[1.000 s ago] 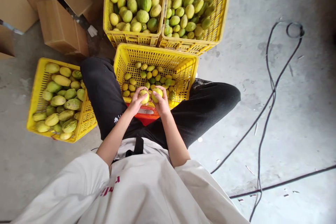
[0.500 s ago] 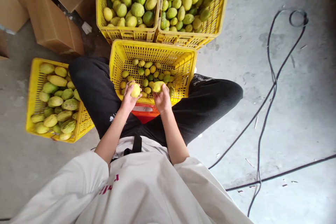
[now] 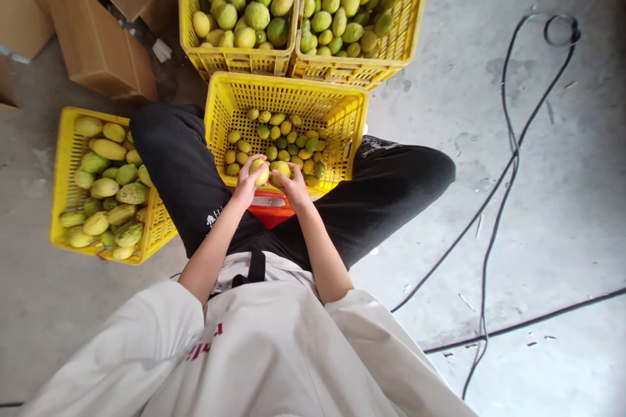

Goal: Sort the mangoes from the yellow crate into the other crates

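- left hand (image 3: 246, 184): fingers wrapped around one yellow fruit (image 3: 259, 171), held above near edge of middle crate (image 3: 286, 86).
- right hand (image 3: 295, 187): fingers curled on second fruit (image 3: 280, 169), touching the first.
- likely light, firm, smooth-skinned; bruisable. grip around the widest part.
- appearance: oval, yellow-green, palm-sized.

Concrete floor (image 3: 489, 143) w/ 4 yellow crates (image 3: 288, 88), cardboard boxes (image 3: 100, 49), black cables (image 3: 508, 163) on it.

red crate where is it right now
In the head view the red crate sits low centre between the person's knees, under the near edge of the middle yellow crate, just below the left hand and right hand.
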`<state>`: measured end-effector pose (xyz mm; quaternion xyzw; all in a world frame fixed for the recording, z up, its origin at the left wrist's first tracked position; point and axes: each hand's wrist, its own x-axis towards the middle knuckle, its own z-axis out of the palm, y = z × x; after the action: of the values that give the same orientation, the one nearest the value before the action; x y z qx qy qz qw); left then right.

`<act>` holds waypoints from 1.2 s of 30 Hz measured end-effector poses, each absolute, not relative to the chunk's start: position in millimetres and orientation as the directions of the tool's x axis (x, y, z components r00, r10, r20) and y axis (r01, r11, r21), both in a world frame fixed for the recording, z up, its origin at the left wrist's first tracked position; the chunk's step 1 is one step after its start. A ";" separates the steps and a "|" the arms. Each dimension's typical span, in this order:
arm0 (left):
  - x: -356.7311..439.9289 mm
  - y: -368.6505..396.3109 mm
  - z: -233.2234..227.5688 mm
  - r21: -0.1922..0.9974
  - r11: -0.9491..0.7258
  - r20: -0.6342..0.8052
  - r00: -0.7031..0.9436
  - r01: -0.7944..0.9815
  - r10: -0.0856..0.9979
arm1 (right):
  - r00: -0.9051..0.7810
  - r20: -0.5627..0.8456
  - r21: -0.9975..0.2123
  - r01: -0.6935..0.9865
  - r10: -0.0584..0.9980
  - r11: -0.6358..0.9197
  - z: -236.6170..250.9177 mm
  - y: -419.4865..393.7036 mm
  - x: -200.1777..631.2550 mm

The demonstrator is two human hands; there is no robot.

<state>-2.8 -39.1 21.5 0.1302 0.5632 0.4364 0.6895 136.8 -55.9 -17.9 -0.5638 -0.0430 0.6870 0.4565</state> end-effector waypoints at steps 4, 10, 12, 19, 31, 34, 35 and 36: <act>-2.7 -39.7 16.7 0.694 0.575 -0.664 -0.075 -0.433 0.744 | 0.052 -0.750 -0.556 -0.591 0.660 -0.585 -19.5 -57.2 132.4; -5.6 -33.5 12.0 0.622 0.576 -0.728 -0.121 -0.530 0.675 | 0.165 -0.754 -0.573 -0.639 0.636 -0.513 -25.3 -51.5 136.6; -8.5 -30.3 13.6 0.576 0.545 -0.733 -0.090 -0.610 0.675 | 0.185 -0.742 -0.582 -0.654 0.644 -0.483 -26.5 -47.4 141.3; -15.6 -29.0 23.9 0.597 0.513 -0.671 -0.034 -0.616 0.741 | 0.137 -0.730 -0.528 -0.735 0.670 -0.426 -11.7 -41.4 145.0; -6.2 -33.6 11.3 0.686 0.539 -0.679 -0.164 -0.489 0.716 | -0.048 -0.691 -0.573 -0.571 0.721 -0.588 3.9 -50.0 140.6; -3.0 -34.5 9.0 0.694 0.513 -0.663 -0.171 -0.506 0.729 | -0.002 -0.723 -0.576 -0.552 0.691 -0.603 0.1 -50.9 139.9; -2.1 -34.7 8.7 0.688 0.517 -0.666 -0.159 -0.510 0.729 | 0.021 -0.732 -0.576 -0.552 0.681 -0.603 -2.3 -51.0 139.8; -1.3 -34.9 8.6 0.679 0.523 -0.671 -0.146 -0.515 0.727 | 0.043 -0.736 -0.579 -0.558 0.675 -0.595 -5.1 -50.8 139.8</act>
<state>-1.3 -34.9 8.6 0.0905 0.5855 0.4798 0.6472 139.8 -50.8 -5.1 -0.5674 -0.0518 0.6897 0.4469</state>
